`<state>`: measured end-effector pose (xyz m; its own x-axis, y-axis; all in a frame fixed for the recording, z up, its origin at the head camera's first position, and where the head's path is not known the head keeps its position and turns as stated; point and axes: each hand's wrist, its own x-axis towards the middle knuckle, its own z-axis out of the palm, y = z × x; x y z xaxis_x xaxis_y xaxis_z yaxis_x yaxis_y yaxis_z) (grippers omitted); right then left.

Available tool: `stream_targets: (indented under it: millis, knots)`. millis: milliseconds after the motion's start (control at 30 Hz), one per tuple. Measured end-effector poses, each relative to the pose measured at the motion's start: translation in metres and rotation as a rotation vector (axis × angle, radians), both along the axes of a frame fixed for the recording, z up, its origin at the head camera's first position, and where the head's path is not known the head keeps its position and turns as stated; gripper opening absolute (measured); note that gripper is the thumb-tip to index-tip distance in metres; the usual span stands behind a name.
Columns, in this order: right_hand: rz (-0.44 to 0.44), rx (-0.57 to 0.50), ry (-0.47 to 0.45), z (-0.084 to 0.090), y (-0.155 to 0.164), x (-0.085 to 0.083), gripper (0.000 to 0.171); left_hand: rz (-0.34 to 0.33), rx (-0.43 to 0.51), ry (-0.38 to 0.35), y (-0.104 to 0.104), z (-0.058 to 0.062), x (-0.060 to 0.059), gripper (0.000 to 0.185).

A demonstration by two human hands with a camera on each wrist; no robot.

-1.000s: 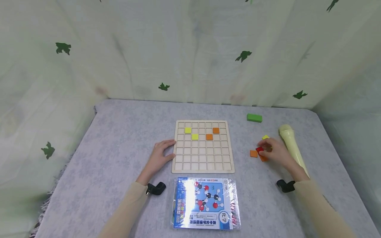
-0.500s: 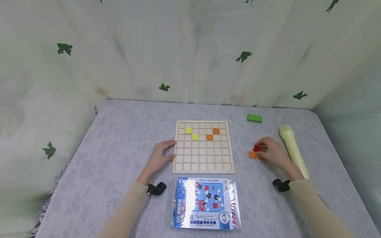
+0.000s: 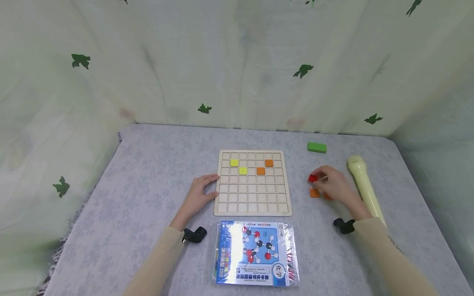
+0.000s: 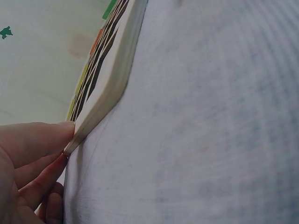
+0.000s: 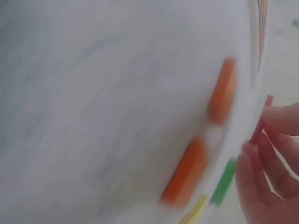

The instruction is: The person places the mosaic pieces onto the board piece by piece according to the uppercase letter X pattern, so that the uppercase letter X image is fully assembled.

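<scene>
A wooden grid board (image 3: 252, 197) lies on the table, with two yellow tiles (image 3: 242, 170) and two orange tiles (image 3: 261, 170) in its cells. My left hand (image 3: 198, 195) rests against the board's left edge, thumb and fingertips touching it. To the right of the board, my right hand (image 3: 335, 185) pinches a red tile (image 3: 312, 178) between thumb and fingers, seen edge-on in the right wrist view. Two loose orange tiles (image 3: 314, 193) lie below that hand, one partly covered by it. A yellow tile (image 5: 194, 212) appears at the bottom of the right wrist view.
A green block (image 3: 317, 147) stands at the back right. Beside my right forearm lies a pale yellow microphone-shaped object (image 3: 364, 185). In front of the board is a plastic-wrapped blue box (image 3: 259, 253) picturing molecule models. A pale curtain (image 3: 166, 61) rises behind the table.
My right hand has picked the red tile out from among the loose tiles and moved left and slightly away from me with it. The left hand has stayed at the board.
</scene>
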<state>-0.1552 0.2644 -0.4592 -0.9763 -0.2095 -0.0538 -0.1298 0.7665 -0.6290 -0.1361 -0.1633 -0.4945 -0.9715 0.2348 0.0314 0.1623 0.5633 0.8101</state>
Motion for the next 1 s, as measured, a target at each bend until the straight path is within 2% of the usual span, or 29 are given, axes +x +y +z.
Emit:
stream_targets:
  millis: [133, 300, 500, 800, 1000]
  knots:
    - [0.06, -0.066, 0.033, 0.005, -0.032, -0.007, 0.025, 0.007, -0.002, -0.014, 0.0, -0.001, 0.001, 0.05]
    - [0.174, -0.087, 0.073, 0.006, -0.077, -0.016, 0.024, 0.007, -0.005, -0.019, 0.0, -0.001, 0.0, 0.05]
    - [0.289, -0.104, 0.024, 0.004, -0.124, -0.026, 0.02, 0.007, 0.0, -0.021, 0.002, 0.0, 0.0, 0.051]
    - [0.394, 0.034, 0.034, 0.0, -0.157, -0.036, 0.019, 0.014, -0.001, -0.025, 0.001, 0.0, 0.0, 0.051]
    - [0.418, 0.103, 0.062, 0.001, -0.163, -0.038, 0.02, 0.014, -0.004, -0.01, 0.0, -0.001, 0.0, 0.05]
